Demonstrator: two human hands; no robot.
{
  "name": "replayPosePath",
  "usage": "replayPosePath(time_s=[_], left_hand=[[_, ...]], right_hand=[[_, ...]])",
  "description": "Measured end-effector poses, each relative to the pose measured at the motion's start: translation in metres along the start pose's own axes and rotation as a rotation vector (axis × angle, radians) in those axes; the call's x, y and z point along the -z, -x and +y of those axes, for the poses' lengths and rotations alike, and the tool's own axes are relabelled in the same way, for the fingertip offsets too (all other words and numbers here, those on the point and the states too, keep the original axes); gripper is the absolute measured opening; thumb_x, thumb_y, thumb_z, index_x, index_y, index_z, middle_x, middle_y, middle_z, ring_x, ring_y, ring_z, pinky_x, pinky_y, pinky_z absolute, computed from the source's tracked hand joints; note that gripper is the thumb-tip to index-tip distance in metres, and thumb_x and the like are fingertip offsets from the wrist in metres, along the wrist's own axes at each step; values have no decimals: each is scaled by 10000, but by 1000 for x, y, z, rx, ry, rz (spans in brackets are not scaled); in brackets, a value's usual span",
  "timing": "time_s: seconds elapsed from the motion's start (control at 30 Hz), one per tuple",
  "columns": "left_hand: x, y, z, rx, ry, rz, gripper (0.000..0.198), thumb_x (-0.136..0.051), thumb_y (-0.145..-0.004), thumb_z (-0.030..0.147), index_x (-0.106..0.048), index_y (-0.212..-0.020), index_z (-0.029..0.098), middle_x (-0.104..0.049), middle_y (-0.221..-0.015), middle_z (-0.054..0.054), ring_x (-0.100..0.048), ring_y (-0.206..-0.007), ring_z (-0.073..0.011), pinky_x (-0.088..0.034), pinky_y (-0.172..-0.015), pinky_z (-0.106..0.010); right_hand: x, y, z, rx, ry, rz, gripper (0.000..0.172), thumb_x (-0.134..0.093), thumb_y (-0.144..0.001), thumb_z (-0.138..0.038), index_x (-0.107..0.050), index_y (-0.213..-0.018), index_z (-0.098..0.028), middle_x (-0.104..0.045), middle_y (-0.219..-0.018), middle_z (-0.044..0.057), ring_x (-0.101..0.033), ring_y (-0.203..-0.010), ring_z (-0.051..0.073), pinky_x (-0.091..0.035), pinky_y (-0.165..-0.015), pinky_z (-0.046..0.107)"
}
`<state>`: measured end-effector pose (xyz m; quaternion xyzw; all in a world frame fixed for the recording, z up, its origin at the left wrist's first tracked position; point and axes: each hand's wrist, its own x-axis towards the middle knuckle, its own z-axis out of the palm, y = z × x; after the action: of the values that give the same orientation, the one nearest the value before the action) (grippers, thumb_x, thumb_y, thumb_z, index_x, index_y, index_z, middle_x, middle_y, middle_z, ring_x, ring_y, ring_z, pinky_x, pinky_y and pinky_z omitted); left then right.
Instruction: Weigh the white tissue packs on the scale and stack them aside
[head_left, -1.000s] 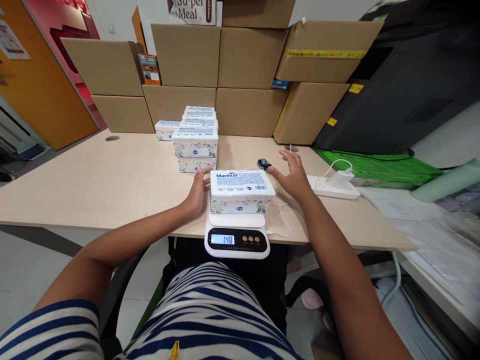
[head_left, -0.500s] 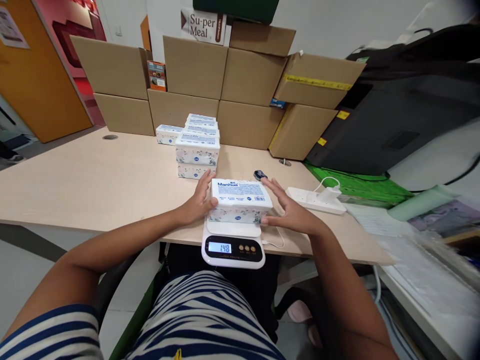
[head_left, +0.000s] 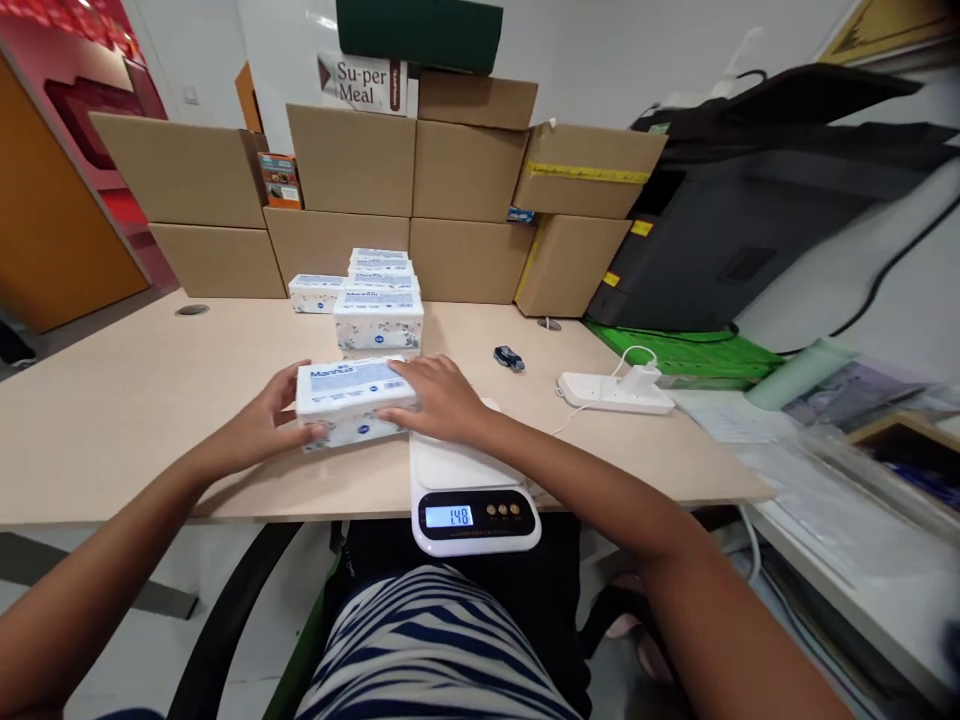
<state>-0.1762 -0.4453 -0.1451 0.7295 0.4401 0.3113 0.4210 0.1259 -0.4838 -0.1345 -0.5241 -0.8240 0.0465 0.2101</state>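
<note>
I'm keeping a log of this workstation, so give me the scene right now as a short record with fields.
Held item: white Manhua pack, between both hands
Left hand: gripping the pack's left end
Right hand: on the pack's right end, forearm passing over the scale
Scale: white, at the desk's front edge, mostly right of the held pack
Display: lit, reading 1.48; unit unreadable
Other packs: grouped behind the held one
Right side: white power strip
Back: stacked cardboard boxes
</note>
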Motion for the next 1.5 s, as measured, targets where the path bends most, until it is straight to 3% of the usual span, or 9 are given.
replayPosePath(time_s=[0.1, 0.23, 0.4, 0.53, 0.63, 0.77, 0.93, 1.2, 1.5], left_hand=[[27, -9, -22, 61, -9, -39, 1250, -1008, -603, 571, -399, -1664, 316, -503, -1729, -155, -512, -1571, -456, -478, -1282, -592], [36, -19, -33, 30, 30, -152, 1169, -1003, -653, 560, -446, -1652, 316, -611, -1632, -172, -581, -1512, -450, -512, -1241, -606], [22, -35, -21, 27, -29, -170, 1264, -998, -665, 548, -356, -1728, 310, -605, -1639, -175, -524, -1563, -453, -511, -1245, -585], [5, -49, -13, -15, -10, -241, 1272, -982, -704, 552, -300, -1746, 295, -555, -1685, -192, -527, -1564, -441, -519, -1239, -581], [-8, -55, -13, -50, 44, -263, 1277, -993, -709, 534, -279, -1748, 331, -554, -1690, -181, -541, -1559, -424, -517, -1243, -590], [-22, -60, -21, -41, 108, -195, 1351, -1004, -656, 608, -266, -1744, 294, -505, -1725, -201, -509, -1584, -439, -475, -1281, -607], [-32, -63, -35, -2, 94, 2, 1460, -957, -693, 681, -86, -1782, 245, -271, -1832, -244, -418, -1645, -442, -421, -1333, -565], [-35, -60, -35, -28, 145, -44, 1564, -969, -698, 658, 78, -1799, 286, -235, -1856, -209, -325, -1690, -445, -318, -1379, -591], [-35, -60, -52, -35, 159, -6, 1438, -984, -692, 649, -139, -1783, 245, -301, -1826, -244, -396, -1653, -456, -404, -1334, -587]], right_hand=[[-8, -14, -7, -7, 36, -64, 800, -679, -1020, -577, -459, -1681, -183, -669, -1567, 200, -566, -1513, 396, -286, -1317, 657], [-12, 15, 17, -104, 20, -3, 683, -589, -1055, -595, -544, -1618, -209, -637, -1609, 168, -534, -1545, 368, -320, -1320, 617], [-18, 50, 48, -341, -6, -54, 625, -494, -1097, -559, -619, -1551, -148, -540, -1695, 195, -411, -1645, 351, -322, -1350, 553], [-15, 47, 56, -382, 9, -123, 670, -431, -1114, -595, -611, -1565, -134, -411, -1783, 203, -302, -1703, 361, -301, -1355, 560], [-10, 42, 69, -429, 15, -125, 648, -416, -1117, -591, -634, -1540, -151, -414, -1785, 191, -305, -1703, 347, -333, -1335, 554], [-3, 39, 93, -468, 29, -142, 639, -382, -1122, -578, -662, -1505, -151, -545, -1698, 174, -442, -1623, 344, -389, -1293, 507], [0, 34, 104, -496, 46, -141, 640, -357, -1123, -565, -671, -1483, -139, -629, -1615, 173, -527, -1541, 366, -423, -1247, 513], [-6, 19, 101, -471, 116, -162, 641, -309, -1134, -533, -679, -1470, -131, -674, -1552, 182, -565, -1491, 381, -432, -1213, 499], [-16, -2, 83, -469, 169, -177, 610, -272, -1132, -448, -703, -1426, -132, -690, -1508, 212, -616, -1427, 399, -470, -1141, 529]])
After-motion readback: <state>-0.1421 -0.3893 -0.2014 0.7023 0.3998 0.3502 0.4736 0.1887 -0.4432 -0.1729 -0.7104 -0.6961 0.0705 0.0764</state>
